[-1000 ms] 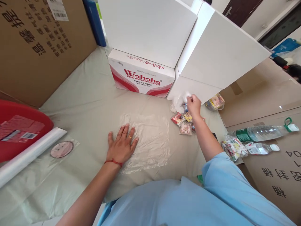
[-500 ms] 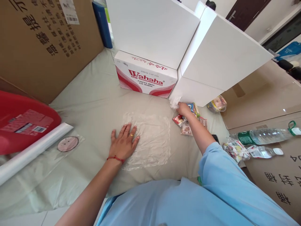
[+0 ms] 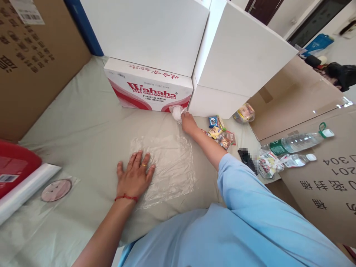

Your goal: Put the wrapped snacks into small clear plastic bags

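Observation:
My left hand (image 3: 134, 175) lies flat with its fingers spread, over the left edge of a clear plastic bag (image 3: 171, 170) that is laid out on the cloth-covered table. Crumpled, see-through plastic (image 3: 177, 112) is pinched in the fingers of my right hand (image 3: 189, 123), just in front of the white Wahaha water carton (image 3: 150, 89). Past my right forearm sits a small pile of snack packets (image 3: 216, 132), partly hidden by the arm.
White boxes (image 3: 228, 55) stand behind the carton. Right of them are a small tub (image 3: 244, 112), a green-labelled bottle (image 3: 297, 142) and a smaller bottle (image 3: 299, 160). A red container (image 3: 16, 167), a plastic-film roll (image 3: 27, 191) and a round pinkish disc (image 3: 56, 190) lie left.
My right hand has moved left with the crumpled plastic, away from the snack packets to the front of the carton. My left hand stays flat on the bag. The view has turned right.

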A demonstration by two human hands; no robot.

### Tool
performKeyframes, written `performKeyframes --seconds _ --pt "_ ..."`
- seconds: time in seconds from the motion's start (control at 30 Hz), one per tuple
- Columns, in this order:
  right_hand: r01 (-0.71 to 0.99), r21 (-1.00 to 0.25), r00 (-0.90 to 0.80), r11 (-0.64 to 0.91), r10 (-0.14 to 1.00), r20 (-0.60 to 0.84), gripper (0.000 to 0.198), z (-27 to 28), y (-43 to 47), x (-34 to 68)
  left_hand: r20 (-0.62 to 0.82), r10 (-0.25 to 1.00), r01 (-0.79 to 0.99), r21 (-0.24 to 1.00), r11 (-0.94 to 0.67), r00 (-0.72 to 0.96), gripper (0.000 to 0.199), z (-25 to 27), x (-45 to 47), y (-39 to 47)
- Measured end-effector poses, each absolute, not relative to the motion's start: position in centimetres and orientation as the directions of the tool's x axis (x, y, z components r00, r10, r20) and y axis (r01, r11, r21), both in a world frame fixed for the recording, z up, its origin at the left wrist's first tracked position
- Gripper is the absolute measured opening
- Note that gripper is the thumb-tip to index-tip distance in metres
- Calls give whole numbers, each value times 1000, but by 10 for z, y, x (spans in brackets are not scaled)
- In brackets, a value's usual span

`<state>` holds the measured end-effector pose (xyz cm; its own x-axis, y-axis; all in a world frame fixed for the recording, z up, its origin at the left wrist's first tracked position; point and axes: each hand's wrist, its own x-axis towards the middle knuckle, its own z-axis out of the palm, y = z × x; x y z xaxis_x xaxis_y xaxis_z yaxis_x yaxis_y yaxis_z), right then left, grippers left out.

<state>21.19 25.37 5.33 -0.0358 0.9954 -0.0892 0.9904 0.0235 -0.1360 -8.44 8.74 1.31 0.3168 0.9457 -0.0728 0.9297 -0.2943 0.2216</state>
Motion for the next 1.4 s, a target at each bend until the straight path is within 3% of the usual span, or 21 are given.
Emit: performKeyframes --seconds 0.2,0.33,0.43,0.53,0.63,0.73,0.87,1.03,1.17,1.23,1.33,1.4 --pt "948 -314 0 -45 990 -141 50 72 248 249 -78 944 928 222 -298 322 67 13 -85 88" --pt "872 -431 189 -232 972 -141 36 96 235 304 -74 942 924 236 -302 327 68 13 -85 88" --pt "870 -384 280 -310 951 -131 30 101 223 327 -63 942 920 247 -304 329 68 12 -85 87" --pt "898 -351 226 -263 963 -144 25 94 202 319 -45 943 915 262 -307 329 69 10 -86 87" --pt "944 -301 119 -135 990 -69 43 81 169 293 -23 942 909 273 -316 335 70 8 -87 87" --pt "992 -103 67 -71 997 -44 57 71 134 278 -8 942 905 282 -319 335 70 7 -88 86" --pt "993 29 118 -116 986 -119 59 67 117 286 -9 943 905 283 -317 333 70 8 -87 86" --pt "975 82 207 -207 978 9 51 73 129 311 -16 945 912 265 -312 327 70 8 -86 86" --pt "966 49 254 -252 967 -35 37 78 148 321 -25 944 914 259 -312 329 69 6 -86 87" --pt "974 -26 226 -225 973 52 37 80 162 318 -24 945 916 253 -310 327 69 6 -86 87" --pt "983 -123 158 -135 967 198 55 78 190 303 -30 946 921 239 -307 323 69 6 -87 88" --pt "991 -134 55 -31 981 185 75 73 208 288 -37 944 922 231 -310 326 69 7 -86 88"
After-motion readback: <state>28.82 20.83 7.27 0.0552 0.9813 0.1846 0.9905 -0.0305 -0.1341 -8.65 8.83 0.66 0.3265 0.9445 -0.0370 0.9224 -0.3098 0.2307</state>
